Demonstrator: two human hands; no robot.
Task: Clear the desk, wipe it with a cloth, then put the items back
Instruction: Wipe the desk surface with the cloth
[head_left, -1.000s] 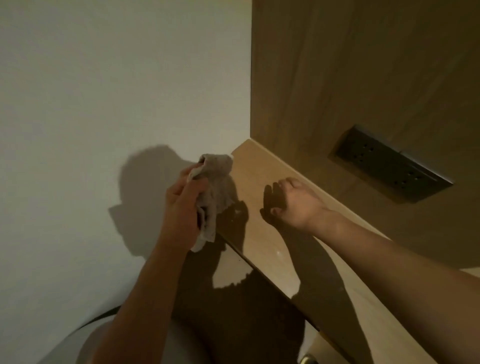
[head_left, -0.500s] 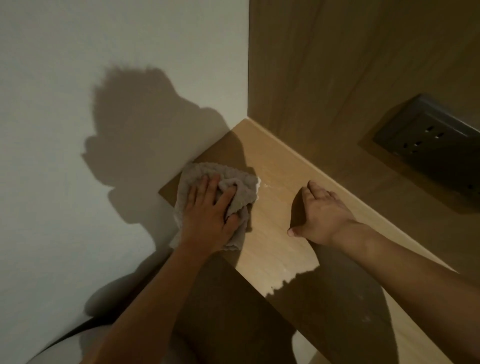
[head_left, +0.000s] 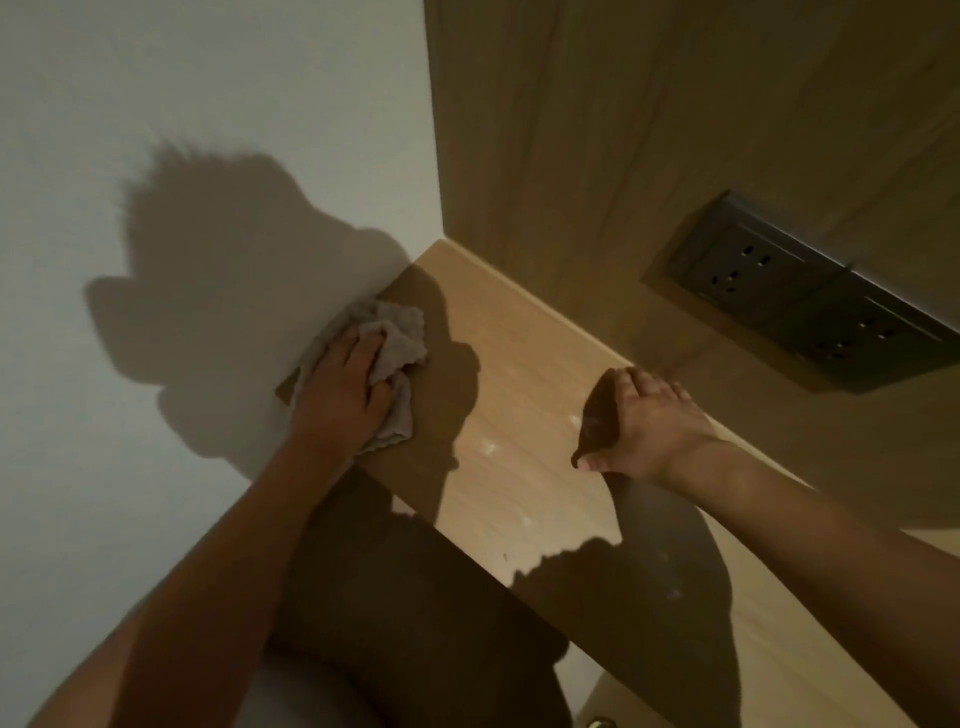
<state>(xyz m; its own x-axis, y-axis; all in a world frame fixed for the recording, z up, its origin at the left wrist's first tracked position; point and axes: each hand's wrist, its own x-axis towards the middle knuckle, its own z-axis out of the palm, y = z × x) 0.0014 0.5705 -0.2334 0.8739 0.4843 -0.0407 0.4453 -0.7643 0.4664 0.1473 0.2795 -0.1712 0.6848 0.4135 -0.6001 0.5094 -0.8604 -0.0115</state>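
Observation:
A light wooden desk (head_left: 524, 415) runs from the wall corner toward the lower right. A crumpled grey cloth (head_left: 397, 345) lies on its left end, beside the white wall. My left hand (head_left: 345, 395) presses down on the cloth, fingers curled into its folds. My right hand (head_left: 649, 423) rests on the desk near its back edge, fingers bent downward and holding nothing. A few pale smudges (head_left: 488, 447) show on the bare wood between my hands.
A white wall (head_left: 208, 156) borders the desk's left end. A wooden back panel (head_left: 623, 130) rises behind the desk, with a dark socket plate (head_left: 810, 301) set into it. A small metal knob (head_left: 600, 722) shows below the desk's front edge.
My left hand brought the cloth down from the air onto the desk's left end and now bunches it closer to the wall. My right hand stays on the desk.

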